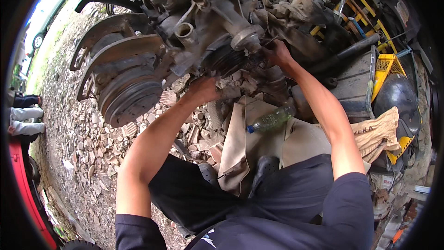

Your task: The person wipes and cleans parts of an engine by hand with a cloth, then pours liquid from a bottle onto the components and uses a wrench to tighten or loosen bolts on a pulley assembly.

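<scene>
A large, dusty vehicle axle or engine assembly [199, 18] fills the top middle of the head view. Under it sits a dark, grooved round part [226, 59], its far side covered by the castings. My left hand [204, 90] is closed at the lower left edge of that part, fingertips partly hidden. To the right, my right hand [278, 53] curls in beside a round metal flange [247, 38]; its fingers are mostly out of sight behind the metal, and what they grip cannot be made out. A rusty brake drum [132, 95] hangs at the assembly's left.
Below my hands, broken tile rubble [185, 132] covers the ground. A plastic bottle [272, 119] with a blue cap lies on beige sheeting [259, 143] between my legs. Right: a yellow crate [384, 71], a black round object [397, 95], a cloth sack [377, 132]. People's legs [27, 113] show far left.
</scene>
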A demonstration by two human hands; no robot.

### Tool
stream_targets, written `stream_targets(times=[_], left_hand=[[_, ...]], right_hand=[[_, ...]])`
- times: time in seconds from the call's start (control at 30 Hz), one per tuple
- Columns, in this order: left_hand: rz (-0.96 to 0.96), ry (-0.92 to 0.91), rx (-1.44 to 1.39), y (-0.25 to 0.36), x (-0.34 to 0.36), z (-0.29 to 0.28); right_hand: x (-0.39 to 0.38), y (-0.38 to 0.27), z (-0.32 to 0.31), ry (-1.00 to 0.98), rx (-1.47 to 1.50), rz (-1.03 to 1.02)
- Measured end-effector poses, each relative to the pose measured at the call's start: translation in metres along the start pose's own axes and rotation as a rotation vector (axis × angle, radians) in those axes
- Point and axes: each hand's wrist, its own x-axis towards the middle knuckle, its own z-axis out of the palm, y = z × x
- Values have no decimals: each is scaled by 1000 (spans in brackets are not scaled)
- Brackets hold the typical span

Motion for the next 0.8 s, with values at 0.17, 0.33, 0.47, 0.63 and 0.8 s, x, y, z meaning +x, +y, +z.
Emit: stream_targets(times=[0.17,0.33,0.47,0.63,0.8], left_hand=[[10,72,47,-20,3,24],[8,1,11,-14,-1,7],[24,38,3,-9,2,13],[10,63,-60,-4,5,9],[-27,87,-81,-18,14,18]], right_hand=[[-2,-9,25,-40,96,-52],[-15,-6,10,45,66,76],[-13,11,-13,57,111,73],[-15,-23,47,-185,456,-154],[-7,-21,12,50,21,-5]])
